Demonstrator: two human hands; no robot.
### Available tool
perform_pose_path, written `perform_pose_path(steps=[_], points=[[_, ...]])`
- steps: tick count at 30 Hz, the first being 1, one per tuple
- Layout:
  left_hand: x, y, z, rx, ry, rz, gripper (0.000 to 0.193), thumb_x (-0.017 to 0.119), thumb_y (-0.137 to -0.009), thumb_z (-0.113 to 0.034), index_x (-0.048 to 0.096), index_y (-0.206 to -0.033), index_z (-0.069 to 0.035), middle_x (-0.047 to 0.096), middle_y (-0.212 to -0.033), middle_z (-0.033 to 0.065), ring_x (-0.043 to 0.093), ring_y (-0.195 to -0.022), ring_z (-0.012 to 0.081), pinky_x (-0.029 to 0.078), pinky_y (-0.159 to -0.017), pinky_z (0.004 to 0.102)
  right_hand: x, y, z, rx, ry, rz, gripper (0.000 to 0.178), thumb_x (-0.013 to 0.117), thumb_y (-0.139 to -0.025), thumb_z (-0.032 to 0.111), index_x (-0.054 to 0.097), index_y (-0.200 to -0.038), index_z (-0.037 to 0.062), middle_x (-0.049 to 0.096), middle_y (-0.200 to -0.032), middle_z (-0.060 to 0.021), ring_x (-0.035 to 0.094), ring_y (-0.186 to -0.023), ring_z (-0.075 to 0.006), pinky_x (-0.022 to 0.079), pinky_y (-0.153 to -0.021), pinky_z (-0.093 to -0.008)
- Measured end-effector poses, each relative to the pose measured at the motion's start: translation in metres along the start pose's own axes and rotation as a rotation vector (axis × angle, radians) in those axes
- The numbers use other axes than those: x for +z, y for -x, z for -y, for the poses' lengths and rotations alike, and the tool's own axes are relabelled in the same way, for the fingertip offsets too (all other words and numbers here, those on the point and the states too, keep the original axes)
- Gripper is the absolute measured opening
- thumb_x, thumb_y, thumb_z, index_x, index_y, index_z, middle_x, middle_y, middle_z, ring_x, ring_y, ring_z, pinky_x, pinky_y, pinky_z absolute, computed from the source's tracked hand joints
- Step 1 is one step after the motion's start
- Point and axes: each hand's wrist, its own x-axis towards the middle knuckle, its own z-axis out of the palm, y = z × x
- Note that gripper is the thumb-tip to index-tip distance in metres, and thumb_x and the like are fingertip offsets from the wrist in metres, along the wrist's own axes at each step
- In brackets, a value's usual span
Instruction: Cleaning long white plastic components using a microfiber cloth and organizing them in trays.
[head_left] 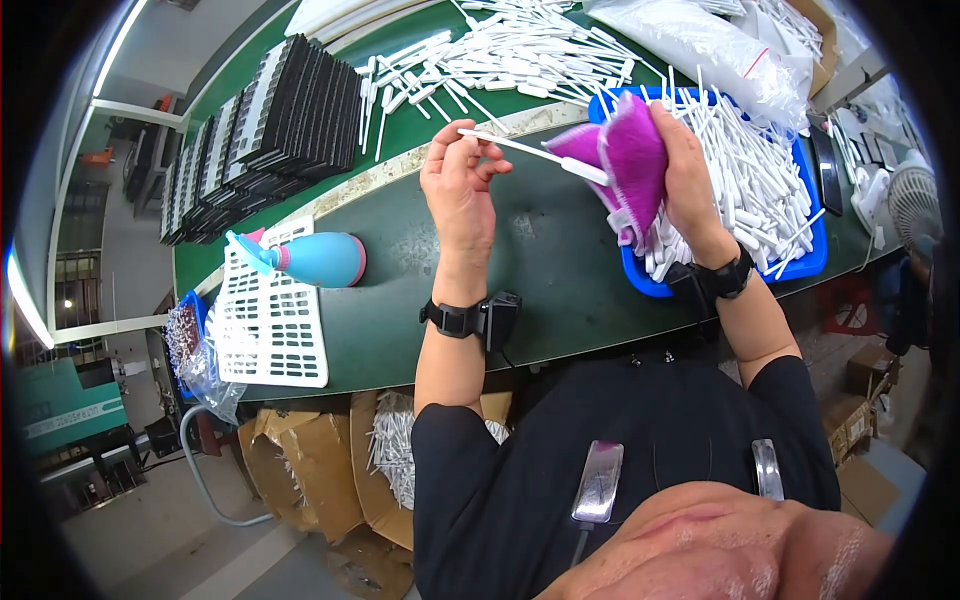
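Note:
Pinched at its thin end in the fingertips of my left hand (460, 185) is a white plastic stick (522, 148). It slants down to the right, and its thicker end lies against a purple cloth (640, 150). My right hand (686, 165) is closed round that folded cloth; its fingers are partly hidden behind it. Beneath the cloth and right hand stands a blue bin (645, 284) heaped with similar white sticks (745, 180). Both wrists wear black bands with small devices.
Stacked black trays (285, 125) stand at the far left of the green table. A light-blue spray bottle (320, 260) lies on a white slotted panel (275, 340). More white sticks (530, 50) and a plastic bag (710, 55) lie at the back. Cardboard boxes (310, 480) sit below the table edge.

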Motion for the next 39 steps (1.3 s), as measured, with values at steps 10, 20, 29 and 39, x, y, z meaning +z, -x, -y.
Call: perform_pose_path(steps=[10,20,29,39], points=[[0.001,0.0,-0.001,0.046,-0.088,-0.009,0.02,0.051,-0.088,-0.006,0.055,-0.105,0.004,0.06,-0.082,0.0102,0.059,-0.068,0.0121,0.053,-0.057,0.0245,0.012,0.007,0.002,-0.136,0.553,0.49,0.03,0.048,-0.094,0.029,0.06,-0.094,0.0008,0.058,-0.078,0.0012,0.051,-0.072,-0.0056,0.041,-0.066,-0.0203],[0.006,0.0,0.004,0.031,-0.137,0.017,0.024,0.052,-0.09,-0.007,0.056,-0.11,0.004,0.061,-0.088,0.0108,0.059,-0.069,0.0119,0.053,-0.056,0.0239,0.015,0.011,0.007,0.123,0.675,0.646,0.033,0.056,-0.09,0.033,0.062,-0.088,0.001,0.051,-0.067,0.0026,0.044,-0.063,-0.0052,0.036,-0.056,-0.0225],[-0.001,-0.003,0.004,-0.069,0.026,0.126,0.024,0.051,-0.092,-0.012,0.057,-0.11,0.003,0.062,-0.091,0.0109,0.059,-0.071,0.0116,0.053,-0.055,0.0233,0.016,0.011,0.014,0.201,0.612,0.642,0.036,0.056,-0.09,0.036,0.061,-0.087,0.0008,0.052,-0.067,0.0027,0.044,-0.063,-0.0048,0.036,-0.056,-0.0227],[-0.009,-0.006,0.001,0.017,0.068,0.023,0.019,0.054,-0.092,-0.017,0.059,-0.1,0.0,0.062,-0.086,0.0073,0.059,-0.07,0.0132,0.05,-0.055,0.0224,-0.001,-0.002,0.002,0.154,0.129,0.119,0.033,0.051,-0.093,0.036,0.061,-0.101,0.0055,0.062,-0.08,0.0004,0.057,-0.075,-0.0061,0.046,-0.067,-0.0209]])
